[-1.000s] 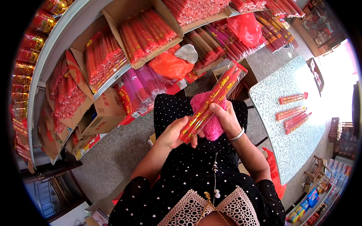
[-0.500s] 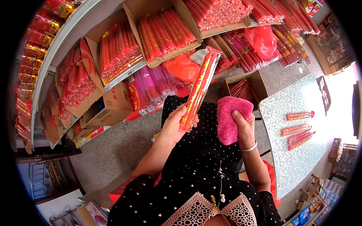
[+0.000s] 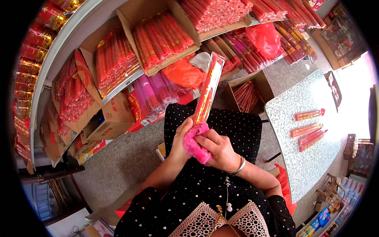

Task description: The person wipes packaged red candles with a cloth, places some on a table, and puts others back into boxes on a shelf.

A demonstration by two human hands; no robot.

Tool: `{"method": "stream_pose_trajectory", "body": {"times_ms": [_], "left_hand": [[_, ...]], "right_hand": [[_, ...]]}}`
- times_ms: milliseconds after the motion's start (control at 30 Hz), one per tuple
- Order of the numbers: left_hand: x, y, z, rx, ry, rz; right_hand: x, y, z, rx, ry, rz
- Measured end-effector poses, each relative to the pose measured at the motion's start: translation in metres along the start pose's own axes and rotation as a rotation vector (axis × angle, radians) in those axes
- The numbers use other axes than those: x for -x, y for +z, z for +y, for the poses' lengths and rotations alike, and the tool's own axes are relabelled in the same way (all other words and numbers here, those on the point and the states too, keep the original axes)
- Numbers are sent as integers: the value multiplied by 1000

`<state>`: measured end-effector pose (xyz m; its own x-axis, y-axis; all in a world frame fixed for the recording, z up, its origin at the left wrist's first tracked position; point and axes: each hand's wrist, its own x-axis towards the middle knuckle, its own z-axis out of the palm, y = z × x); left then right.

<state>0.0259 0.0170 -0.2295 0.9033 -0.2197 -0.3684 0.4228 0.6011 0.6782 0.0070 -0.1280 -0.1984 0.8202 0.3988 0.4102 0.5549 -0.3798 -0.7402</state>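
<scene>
Shop interior: metal shelving stacked with open cardboard cartons of red packets, and, at right, a speckled tabletop bearing further red packets. Left hand: closed around the lower end of one clear-wrapped red packet, held slanting upward above the lap. Right hand: fingers curled on a fluffy pink cloth, bunched against that packet's lower end.

Long packet red, yellow markings — cloth plain hot pink. Garment black, scattered white dots and hearts; collar pale pink, round-hole lace pattern. Bangle silver. Tabletop speckled grey-white — floor grey. Crumpled bag orange-red; wrapped bundles purple.
</scene>
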Motion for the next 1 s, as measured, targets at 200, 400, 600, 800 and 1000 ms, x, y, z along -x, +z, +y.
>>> {"method": "stream_pose_trajectory", "body": {"times_ms": [200,400,600,800,1000], "left_hand": [[10,7,-7,-121,45,-18],[27,-8,-16,-165,-56,-207],[44,-20,-4,-201,-115,-327],[48,-19,13,-171,-82,-374],[32,-17,27,-398,118,-368]], "right_hand": [[-7,-13,17,130,-40,69],[-28,-55,53,260,67,265],[-55,-101,95,390,219,457],[-39,-101,115,-548,570,707],[7,-5,99,-1069,831,547]]}}
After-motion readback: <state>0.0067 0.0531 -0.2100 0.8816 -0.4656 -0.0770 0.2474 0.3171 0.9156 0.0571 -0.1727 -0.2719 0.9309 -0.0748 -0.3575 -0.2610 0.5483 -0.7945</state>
